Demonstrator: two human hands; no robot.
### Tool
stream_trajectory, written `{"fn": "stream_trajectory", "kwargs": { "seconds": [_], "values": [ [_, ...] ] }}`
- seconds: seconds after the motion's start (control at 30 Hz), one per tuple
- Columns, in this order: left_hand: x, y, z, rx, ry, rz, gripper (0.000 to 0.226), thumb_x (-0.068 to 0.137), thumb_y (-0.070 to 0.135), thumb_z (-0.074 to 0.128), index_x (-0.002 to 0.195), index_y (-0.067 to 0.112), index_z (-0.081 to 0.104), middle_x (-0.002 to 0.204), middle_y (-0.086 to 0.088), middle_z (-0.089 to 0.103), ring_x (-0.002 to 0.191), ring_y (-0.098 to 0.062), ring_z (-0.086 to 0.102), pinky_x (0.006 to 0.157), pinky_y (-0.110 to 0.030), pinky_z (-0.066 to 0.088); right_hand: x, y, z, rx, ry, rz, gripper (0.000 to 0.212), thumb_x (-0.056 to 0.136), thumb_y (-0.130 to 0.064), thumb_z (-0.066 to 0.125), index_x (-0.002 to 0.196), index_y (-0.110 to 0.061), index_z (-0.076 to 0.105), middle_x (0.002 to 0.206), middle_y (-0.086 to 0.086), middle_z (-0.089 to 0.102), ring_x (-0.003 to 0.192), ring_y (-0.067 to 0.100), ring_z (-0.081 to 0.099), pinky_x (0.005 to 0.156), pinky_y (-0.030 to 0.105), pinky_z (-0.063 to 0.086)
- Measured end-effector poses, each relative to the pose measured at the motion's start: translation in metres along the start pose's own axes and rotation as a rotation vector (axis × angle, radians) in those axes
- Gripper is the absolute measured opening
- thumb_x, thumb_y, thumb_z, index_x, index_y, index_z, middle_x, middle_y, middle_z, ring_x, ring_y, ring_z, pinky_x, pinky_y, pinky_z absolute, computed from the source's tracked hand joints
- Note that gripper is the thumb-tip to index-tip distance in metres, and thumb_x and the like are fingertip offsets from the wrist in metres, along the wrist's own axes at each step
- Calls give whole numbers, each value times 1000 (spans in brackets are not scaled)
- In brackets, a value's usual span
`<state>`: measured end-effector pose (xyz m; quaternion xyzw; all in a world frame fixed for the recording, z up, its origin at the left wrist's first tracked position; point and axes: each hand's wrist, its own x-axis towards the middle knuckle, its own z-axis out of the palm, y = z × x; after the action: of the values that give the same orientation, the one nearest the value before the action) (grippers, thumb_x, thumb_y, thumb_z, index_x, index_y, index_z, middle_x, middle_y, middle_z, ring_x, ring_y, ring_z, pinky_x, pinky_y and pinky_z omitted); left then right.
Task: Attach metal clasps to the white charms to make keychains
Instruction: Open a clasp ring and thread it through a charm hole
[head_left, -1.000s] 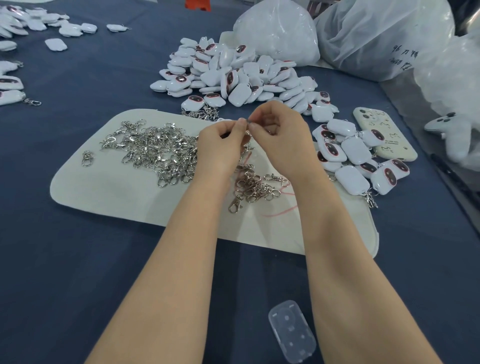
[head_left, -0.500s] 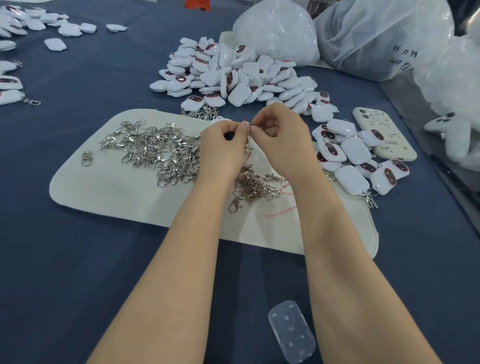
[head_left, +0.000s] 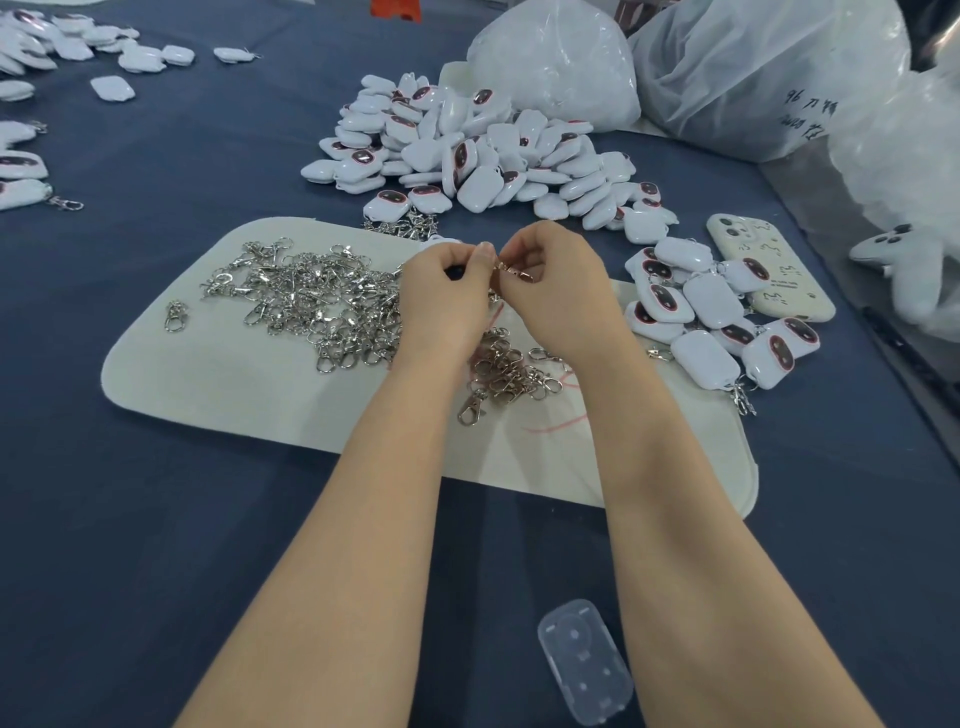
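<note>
One clasp (head_left: 518, 272) sits between the two hands, held up just above the far edge of the white mat (head_left: 208, 395). Left hand (head_left: 447, 299) has its fingers curled, thumb and forefinger pinching the ring end of the clasp. Right hand (head_left: 553, 293) is curled too, fingertips nipping the hook end. Something dark shows inside the left fist, can't tell what it is. A bit of white pokes out past the left knuckles, can't tell if it's a charm in the grip or one lying behind.

Under and left of the hands, a big heap of loose clasps (head_left: 322, 306) is spread on the mat. A smaller heap (head_left: 506, 371) lies near the wrists, beside red scribble marks on the mat. A single stray clasp (head_left: 175, 315) lies apart at the mat's left end.

Beyond the mat, the unfinished charms (head_left: 467, 156) are piled up, white, some showing a dark oval face. Finished keychains (head_left: 701, 327) are bunched right of the mat, clasps trailing off a few of them. Just past them lies a cream phone case (head_left: 774, 270), face down.

More charms (head_left: 26, 176) are scattered at the far left edge of the blue tablecloth (head_left: 130, 545). A clear plastic case (head_left: 584, 662) lies near the front, between the forearms. Filled plastic bags (head_left: 753, 73) crowd the back right corner, handwriting on one. A white plush toy (head_left: 906, 270) lies at the right edge.
</note>
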<state>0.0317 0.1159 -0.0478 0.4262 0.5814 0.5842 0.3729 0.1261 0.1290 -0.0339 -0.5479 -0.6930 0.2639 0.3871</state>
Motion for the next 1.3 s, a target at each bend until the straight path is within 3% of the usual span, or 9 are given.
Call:
{"fn": "stream_trajectory", "kwargs": {
  "seconds": [0.13,0.33,0.4,0.53,0.63,0.77,0.93,1.13,1.3],
  "values": [
    [1,1,-1,-88,1,-31,25,94,17,56,70,16,62,59,6,55,58,-9,49,70,-29,44,-2,-1,3,44,71,-31,9,86,-14,65,86,-17,57,79,-12,58,73,5,51,70,14,41],
    [3,-1,-2,-190,-13,-108,25,93,16,59,68,16,61,44,13,50,49,-9,45,56,-23,39,-3,0,6,121,50,-26,11,85,-8,62,83,-15,53,78,-7,56,78,13,52,77,34,47],
    [4,-2,-1,-201,-27,-115,27,93,15,58,66,16,59,41,13,49,49,-10,44,54,-22,37,-3,2,5,115,53,-49,11,85,-8,61,82,-15,53,75,-10,55,75,10,51,74,30,46],
    [5,-3,-2,-210,-49,-122,31,94,16,56,64,16,58,46,9,51,50,-10,44,55,-23,38,-6,2,5,70,40,-112,16,84,-6,58,78,-20,52,69,-13,55,62,-1,48,62,10,36],
    [6,-4,-2,-228,-43,-132,27,94,16,56,68,16,63,59,1,55,55,-12,48,60,-24,42,-7,1,6,64,45,-125,24,82,-1,55,73,-24,51,69,-11,57,60,-2,49,60,9,36],
    [5,-4,-1,-261,-31,-141,26,93,15,58,68,15,63,64,-2,60,60,-13,54,64,-26,47,-7,2,6,125,88,-92,15,86,-7,61,81,-19,53,71,-15,56,61,-7,50,62,6,38],
    [2,-2,-1,-236,-17,-119,25,94,19,57,71,18,67,61,4,63,58,-8,59,64,-24,49,-3,2,5,162,133,-24,16,86,-7,61,83,-21,53,79,-14,58,77,8,56,72,20,45],
    [-3,2,0,-107,-69,-53,22,88,9,59,69,19,65,47,13,54,45,1,48,50,-14,41,-2,2,0,220,164,56,21,85,-8,61,81,-27,52,88,3,64,84,22,63,82,35,52],
    [-4,3,-1,13,-59,37,13,89,8,58,85,16,67,68,6,62,51,6,53,55,-12,45,-2,2,-2,244,133,84,17,85,-10,64,80,-24,56,85,4,65,86,27,65,84,46,53]
  ]
}}
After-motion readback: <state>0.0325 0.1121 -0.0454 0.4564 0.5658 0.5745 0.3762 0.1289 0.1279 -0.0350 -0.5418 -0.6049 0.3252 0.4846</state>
